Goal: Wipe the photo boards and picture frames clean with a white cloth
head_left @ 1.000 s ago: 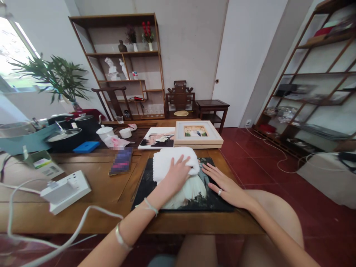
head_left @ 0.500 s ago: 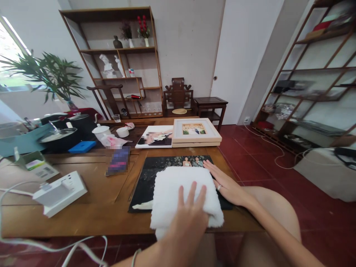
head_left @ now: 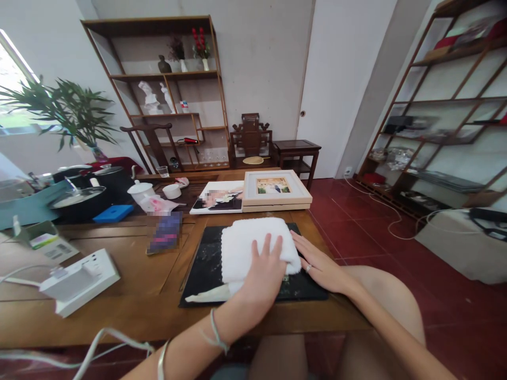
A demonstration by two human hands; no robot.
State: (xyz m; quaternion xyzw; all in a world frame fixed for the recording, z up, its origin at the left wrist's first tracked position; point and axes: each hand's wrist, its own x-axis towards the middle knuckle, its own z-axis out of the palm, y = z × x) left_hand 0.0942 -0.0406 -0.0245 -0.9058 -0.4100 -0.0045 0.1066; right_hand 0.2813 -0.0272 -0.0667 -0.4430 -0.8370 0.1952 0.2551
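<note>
Under my left hand (head_left: pixel 263 274) lies a folded white towel (head_left: pixel 241 245), pressed flat with the fingers spread on top of it. The towel covers the upper and middle part of a dark photo panel (head_left: pixel 202 274), which rests on the wooden table near its front edge. A long pale shape, part of the picture, shows at the panel's lower left. My right hand (head_left: pixel 320 266), with a ring on one finger, lies flat along the panel's right edge, fingers stretched out beside the towel.
Behind the panel are a framed photo (head_left: pixel 277 190) and a white-edged photo board (head_left: pixel 217 198). To the left stand a white power strip (head_left: pixel 81 282) with cables, a small open box (head_left: pixel 45 240), a blue case (head_left: pixel 113 212), a white teapot (head_left: pixel 140 192) and black pots (head_left: pixel 79 203).
My left hand has pushed the towel forward over the panel, covering the pictured couple and baring the panel's lower part. My right hand stays at the right edge.
</note>
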